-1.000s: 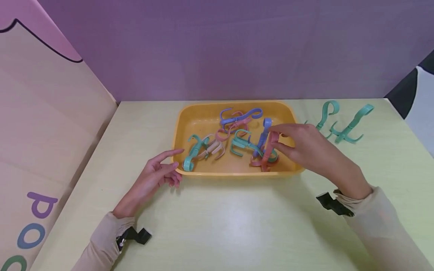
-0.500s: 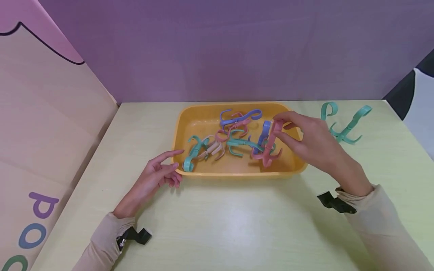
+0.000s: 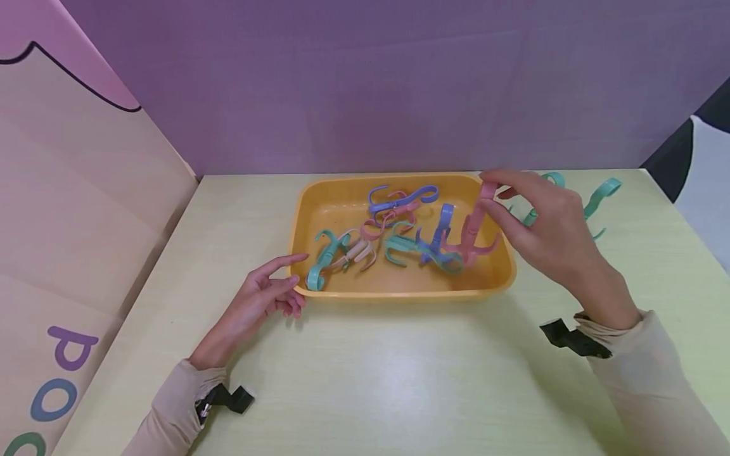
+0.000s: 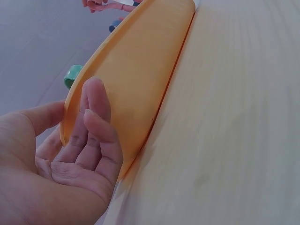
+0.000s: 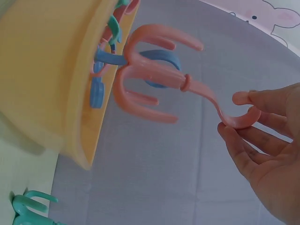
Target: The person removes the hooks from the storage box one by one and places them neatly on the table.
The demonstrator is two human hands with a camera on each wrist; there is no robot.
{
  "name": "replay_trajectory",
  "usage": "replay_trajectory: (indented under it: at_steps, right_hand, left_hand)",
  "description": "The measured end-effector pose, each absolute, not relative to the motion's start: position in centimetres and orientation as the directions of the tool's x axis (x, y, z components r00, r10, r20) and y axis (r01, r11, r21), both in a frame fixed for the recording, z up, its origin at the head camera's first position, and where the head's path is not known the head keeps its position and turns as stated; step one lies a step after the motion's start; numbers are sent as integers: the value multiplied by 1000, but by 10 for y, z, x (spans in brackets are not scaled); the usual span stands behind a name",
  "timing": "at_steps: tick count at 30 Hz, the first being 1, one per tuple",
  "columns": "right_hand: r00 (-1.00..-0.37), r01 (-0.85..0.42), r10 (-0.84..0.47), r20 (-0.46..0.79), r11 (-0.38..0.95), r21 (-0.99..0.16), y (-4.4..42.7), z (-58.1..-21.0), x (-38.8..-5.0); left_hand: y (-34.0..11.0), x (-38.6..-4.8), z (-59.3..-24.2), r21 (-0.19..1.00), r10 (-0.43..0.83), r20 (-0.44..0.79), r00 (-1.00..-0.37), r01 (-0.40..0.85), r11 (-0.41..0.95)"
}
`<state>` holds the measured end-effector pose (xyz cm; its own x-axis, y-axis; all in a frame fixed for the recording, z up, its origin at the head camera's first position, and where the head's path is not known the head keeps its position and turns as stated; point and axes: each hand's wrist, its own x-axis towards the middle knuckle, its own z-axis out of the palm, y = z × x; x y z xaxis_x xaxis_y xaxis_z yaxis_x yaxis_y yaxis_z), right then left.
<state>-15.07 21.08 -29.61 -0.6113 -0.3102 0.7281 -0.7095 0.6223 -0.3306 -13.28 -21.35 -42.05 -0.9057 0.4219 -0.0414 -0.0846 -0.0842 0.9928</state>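
In the head view a pink hook (image 3: 472, 221), with several curved prongs at its lower end, hangs over the right end of the yellow tray (image 3: 371, 295). My right hand (image 3: 556, 234) pinches its curled top between thumb and fingers. The right wrist view shows the same pink hook (image 5: 154, 72) with its prongs near the tray's rim. My left hand (image 3: 265, 291) holds the tray's front left corner, finger and thumb at the rim and the other fingers outside the wall. Inside the tray lie a blue hook (image 3: 443, 228), teal hooks (image 3: 326, 256) and other pink and blue ones.
Two teal hooks (image 3: 599, 193) stand on the table (image 3: 388, 373) to the right of the tray, partly behind my right hand. A purple panel (image 3: 365, 82) rises behind the table, and a pale printed panel (image 3: 85, 209) borders the left side.
My right hand has lifted the pink hook up and to the right, away from the blue and teal hooks. My left hand has stayed at the tray's corner.
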Motion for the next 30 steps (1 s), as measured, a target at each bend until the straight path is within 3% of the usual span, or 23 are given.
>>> replay_trajectory:
  at_steps: [14,22,30]
  right_hand:
    - [-622,-688,-280,731,642,-339,214,-286,-143]
    - [-566,-721,-290,772,628,-293,217,-277,-138]
    - [-574,-706,-290,765,649,-284,220,-270,-135]
  left_hand:
    - [-213,-134,-421,993,419,-44,-907,-85,-80]
    - [-214,-133,-421,994,420,-44,-906,-83,-73]
    - [-214,-133,-421,993,425,-37,-905,-80,-83]
